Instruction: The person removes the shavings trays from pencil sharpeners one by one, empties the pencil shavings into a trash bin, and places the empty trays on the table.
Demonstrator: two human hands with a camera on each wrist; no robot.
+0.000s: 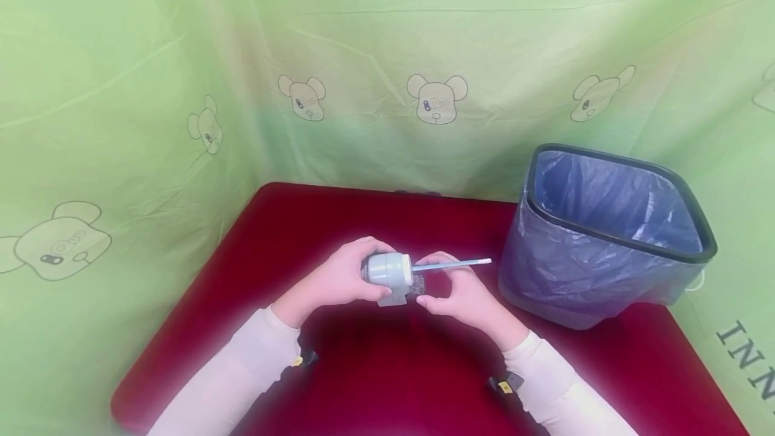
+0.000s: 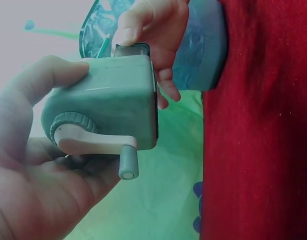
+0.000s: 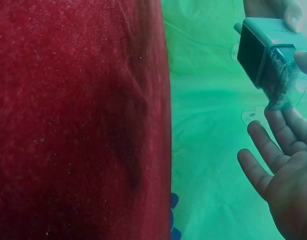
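My left hand (image 1: 344,278) grips a grey-green crank pencil sharpener (image 1: 386,269) by its body, thumb on one side and fingers on the other. The white crank arm (image 2: 93,140) faces the left wrist camera. From the opposite end juts a blue pencil (image 1: 454,265), pointing right. My right hand (image 1: 465,293) pinches the clear shavings drawer (image 3: 279,75) between thumb and fingertips. That drawer sticks partly out of the sharpener, with dark shavings showing inside. The other right fingers are spread loosely below it.
A bin (image 1: 605,268) lined with a bluish plastic bag stands on the right of the red-covered table (image 1: 339,214), its black rim open upward. Green curtains (image 1: 375,32) with bear-head prints hang behind and at both sides.
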